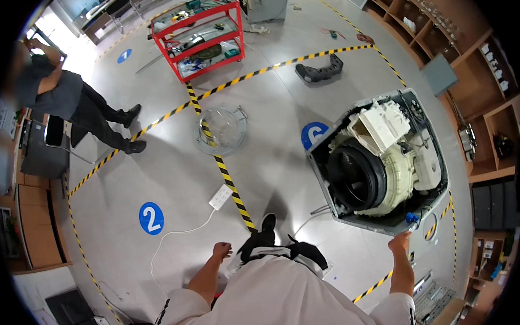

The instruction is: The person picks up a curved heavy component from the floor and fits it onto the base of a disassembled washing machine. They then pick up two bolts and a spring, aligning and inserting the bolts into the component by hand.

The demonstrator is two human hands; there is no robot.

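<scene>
My left hand hangs beside my leg at the bottom centre, fingers loosely bent and apart, holding nothing visible. On the right, my right hand is at the lower corner of an opened grey appliance housing, fingers curled; what they grip is unclear. A small blue part sits just above that hand. Inside the housing are a black rubber ring, a cream plastic tub and a white boxy component.
A person stands at left by a chair. A red trolley holds tools. On the floor are a clear round door, a black curved block, a corded power strip and striped tape. Wooden shelves line the right.
</scene>
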